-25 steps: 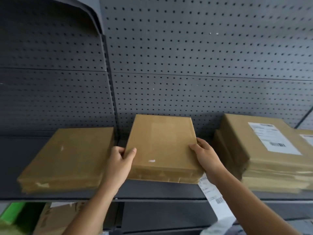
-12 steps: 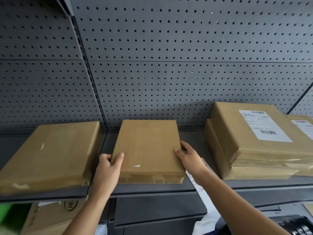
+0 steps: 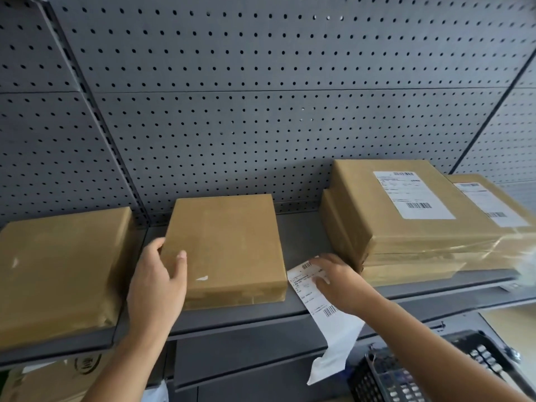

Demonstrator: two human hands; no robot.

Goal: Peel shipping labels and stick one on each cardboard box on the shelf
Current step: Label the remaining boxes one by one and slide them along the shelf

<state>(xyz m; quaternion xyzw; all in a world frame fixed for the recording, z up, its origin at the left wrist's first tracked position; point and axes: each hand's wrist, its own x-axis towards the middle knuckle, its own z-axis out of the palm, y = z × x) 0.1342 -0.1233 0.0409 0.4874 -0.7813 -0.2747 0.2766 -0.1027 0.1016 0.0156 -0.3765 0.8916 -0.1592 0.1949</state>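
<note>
At about 5 o'clock, a strip of shipping labels (image 3: pixel 319 297) hangs over the front edge of the grey shelf (image 3: pixel 304 236). The right hand (image 3: pixel 336 281) lies open, fingers flat on the strip. At 9 o'clock of it, the left hand (image 3: pixel 158 274) grips the near left corner of the unlabelled middle box (image 3: pixel 229 245). Another bare box (image 3: pixel 58 268) sits at 9 o'clock. At 2 o'clock stands a labelled stack of boxes (image 3: pixel 406 216).
</note>
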